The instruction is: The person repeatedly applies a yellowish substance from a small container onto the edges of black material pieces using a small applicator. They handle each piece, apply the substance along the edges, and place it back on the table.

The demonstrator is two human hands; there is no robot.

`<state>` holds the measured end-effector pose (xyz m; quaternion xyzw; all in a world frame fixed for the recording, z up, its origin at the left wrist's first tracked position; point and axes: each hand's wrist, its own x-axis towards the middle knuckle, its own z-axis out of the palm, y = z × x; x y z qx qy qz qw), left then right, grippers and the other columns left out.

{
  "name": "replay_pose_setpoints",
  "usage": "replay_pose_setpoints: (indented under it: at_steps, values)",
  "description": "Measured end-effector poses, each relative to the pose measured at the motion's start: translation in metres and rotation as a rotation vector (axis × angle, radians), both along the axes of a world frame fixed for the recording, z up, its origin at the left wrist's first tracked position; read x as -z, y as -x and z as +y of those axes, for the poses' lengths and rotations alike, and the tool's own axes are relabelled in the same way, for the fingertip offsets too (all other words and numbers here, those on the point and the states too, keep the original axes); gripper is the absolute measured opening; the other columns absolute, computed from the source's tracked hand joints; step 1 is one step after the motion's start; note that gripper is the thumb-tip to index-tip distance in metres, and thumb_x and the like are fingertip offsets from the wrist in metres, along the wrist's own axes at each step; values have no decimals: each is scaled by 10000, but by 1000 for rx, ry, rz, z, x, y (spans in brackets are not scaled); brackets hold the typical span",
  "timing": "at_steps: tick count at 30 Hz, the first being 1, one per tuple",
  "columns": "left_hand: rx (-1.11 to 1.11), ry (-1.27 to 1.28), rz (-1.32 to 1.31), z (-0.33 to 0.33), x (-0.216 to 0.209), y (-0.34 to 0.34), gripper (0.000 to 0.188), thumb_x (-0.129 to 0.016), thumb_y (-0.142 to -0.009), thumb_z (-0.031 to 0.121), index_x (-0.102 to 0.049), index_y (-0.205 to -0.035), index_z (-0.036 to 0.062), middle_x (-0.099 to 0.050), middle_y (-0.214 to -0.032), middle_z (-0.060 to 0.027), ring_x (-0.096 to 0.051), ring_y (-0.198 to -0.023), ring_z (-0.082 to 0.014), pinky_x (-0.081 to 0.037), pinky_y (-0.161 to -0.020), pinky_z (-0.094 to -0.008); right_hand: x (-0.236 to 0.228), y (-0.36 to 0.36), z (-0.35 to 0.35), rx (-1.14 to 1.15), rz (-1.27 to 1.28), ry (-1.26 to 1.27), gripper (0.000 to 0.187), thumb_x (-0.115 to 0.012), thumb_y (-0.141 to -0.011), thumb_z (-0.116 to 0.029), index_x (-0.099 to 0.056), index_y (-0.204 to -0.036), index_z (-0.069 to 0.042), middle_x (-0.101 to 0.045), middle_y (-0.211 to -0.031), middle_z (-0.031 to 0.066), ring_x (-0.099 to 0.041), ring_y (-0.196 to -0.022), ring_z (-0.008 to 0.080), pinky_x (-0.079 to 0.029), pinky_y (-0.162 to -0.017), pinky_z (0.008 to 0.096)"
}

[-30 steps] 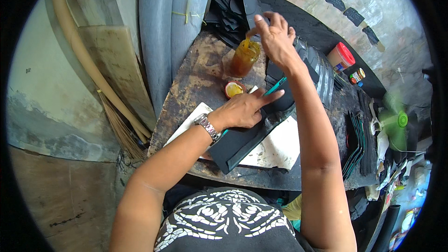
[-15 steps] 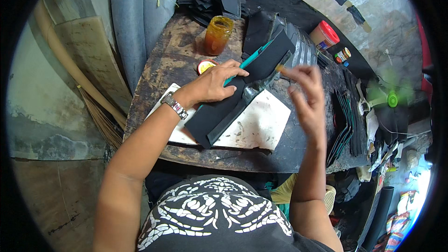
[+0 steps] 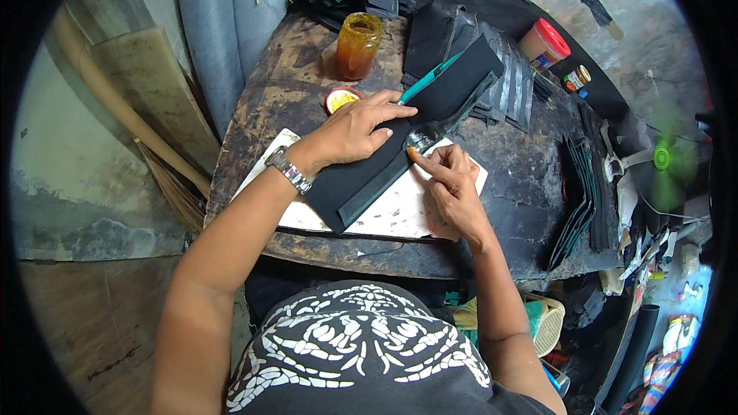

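Head view, looking straight down: left hand (image 3: 355,132) pressed flat on a long black strip of leather-like material (image 3: 407,134), fingers spread and extended, not curled around anything, pinning it in place. Strip matte and smooth, lying diagonally from lower left to upper right, thick layered edge showing at the near end, upper end resting against a stack of dark cut pieces (image 3: 503,81). Metal-link wristwatch (image 3: 288,170) on the left wrist. Right hand (image 3: 453,184) just beside the strip's near edge, index fingertip (image 3: 415,155) smeared orange and touching that edge, remaining fingers loosely curled, grasping nothing. Teal-handled tool (image 3: 425,81) lying on top of the strip near the left fingertips. Beneath it all, a pale, scuffed and stained rectangular board (image 3: 400,215). Under that, a dark worn worktable (image 3: 292,84), surface blotchy and scratched. Amber glass jar (image 3: 357,46) open at the table's far side, small round lid (image 3: 341,98) with orange paste close to the left hand. Red-capped pot (image 3: 544,43) further right, near the stack. More dark sheets standing on edge in a rack (image 3: 580,192) at the right. Grey rolled material (image 3: 231,23) upright at the far left, broom (image 3: 146,154) leaning against a rough wall. Green fan (image 3: 661,157) blurred at the right rim.
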<state>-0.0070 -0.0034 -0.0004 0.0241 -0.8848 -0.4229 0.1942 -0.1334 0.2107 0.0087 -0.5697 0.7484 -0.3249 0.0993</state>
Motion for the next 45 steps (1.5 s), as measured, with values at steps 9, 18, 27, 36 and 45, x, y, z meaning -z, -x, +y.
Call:
replay_pose_setpoints:
  at_steps: [9,18,27,36,45]
  values:
    - [-3,-7,-12,-1,0,2,509,-593,-877,36,-597,-1371,160,-474,-1453,-213,-492,-1334,-355,-401,-1110,-420,-9,-34,5,-80,216,-27,547,-597,-782,-26,-665,-1299,-190,-474,-961,73,-482,-969,240,-281,-946,459]
    - [-16,20,20,1,1,2,497,-582,-877,46,-604,-1362,148,-511,-1401,-185,-540,-1268,-333,-422,-1087,-412,-6,-84,7,-190,299,67,624,-631,-757,19,-649,-1328,-233,-486,-926,58,-492,-884,230,-276,-908,466]
    - [-29,44,41,0,6,3,489,-568,-876,59,-607,-1357,139,-502,-1415,-191,-540,-1272,-342,-427,-1086,-420,-5,-81,7,-186,439,94,504,-673,-835,-93,-656,-1313,-254,-484,-952,67,-482,-907,231,-278,-925,487]
    - [-11,19,43,0,4,3,495,-566,-874,48,-607,-1359,142,-501,-1407,-200,-544,-1259,-347,-429,-1079,-413,-8,-73,15,-340,331,38,496,-603,-852,1,-679,-1283,-233,-477,-956,78,-485,-910,239,-310,-911,461]
    - [-16,40,28,0,3,1,492,-580,-892,44,-596,-1373,146,-457,-1463,-229,-501,-1320,-362,-407,-1104,-413,-2,-56,1,127,300,-130,611,-582,-905,-192,-426,-1460,7,-493,-1098,136,-464,-1083,290,-260,-1020,477]
